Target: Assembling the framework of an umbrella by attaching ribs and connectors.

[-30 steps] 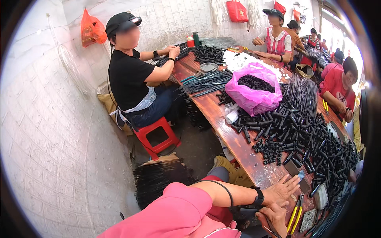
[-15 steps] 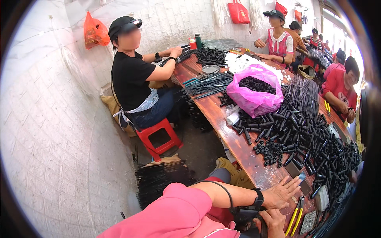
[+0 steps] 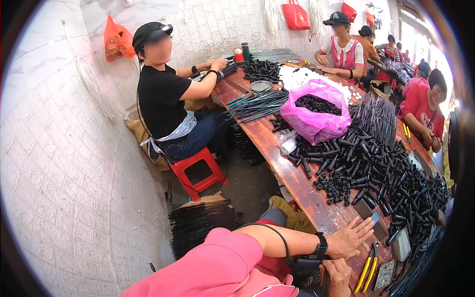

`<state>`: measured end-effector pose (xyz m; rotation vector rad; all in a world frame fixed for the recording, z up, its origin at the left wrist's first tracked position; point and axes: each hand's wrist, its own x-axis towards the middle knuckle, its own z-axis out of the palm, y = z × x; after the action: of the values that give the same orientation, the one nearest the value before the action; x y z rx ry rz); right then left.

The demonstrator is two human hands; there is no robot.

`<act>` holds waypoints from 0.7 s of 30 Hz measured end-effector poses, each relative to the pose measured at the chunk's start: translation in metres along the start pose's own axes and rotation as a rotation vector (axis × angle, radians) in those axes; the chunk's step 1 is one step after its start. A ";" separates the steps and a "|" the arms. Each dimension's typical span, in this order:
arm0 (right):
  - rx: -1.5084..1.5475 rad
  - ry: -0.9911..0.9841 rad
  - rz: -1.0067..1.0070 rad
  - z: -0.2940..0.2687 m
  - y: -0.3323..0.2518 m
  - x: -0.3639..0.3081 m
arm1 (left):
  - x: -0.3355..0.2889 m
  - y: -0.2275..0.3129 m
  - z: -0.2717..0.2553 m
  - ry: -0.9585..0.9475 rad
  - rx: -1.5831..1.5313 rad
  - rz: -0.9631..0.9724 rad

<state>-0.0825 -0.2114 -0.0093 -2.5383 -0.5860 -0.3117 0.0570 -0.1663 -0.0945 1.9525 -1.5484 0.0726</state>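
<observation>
My left hand lies flat on the wooden table with its fingers stretched out. Its fingertips reach a few thin bluish strips or rods on a dark flat block. Just below it, at the table's near edge, my right hand is closed round some thin dark rods; their lower ends run out of sight. Yellow-handled pliers rest on the table to the right of my right hand. Beyond my left hand lie small black ring-like parts and a large heap of black tubes.
A pink plastic bag of black parts stands mid-table. Behind it are white pieces and bundled dark rods. A co-worker in black sits on a red stool at the left. More people work along the table's far and right sides.
The whole view has shifted very slightly. My right hand has moved a little to the left, and the dark rods in it show more. My left hand stays flat in place.
</observation>
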 end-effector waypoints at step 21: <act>0.163 0.369 0.072 -0.121 -0.011 0.031 | 0.064 -0.004 -0.065 -0.067 -0.627 0.220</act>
<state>-0.0730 -0.2564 0.1074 -2.2616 -0.3604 -0.6591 0.1019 -0.1873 -0.0180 1.3031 -1.5797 -0.3499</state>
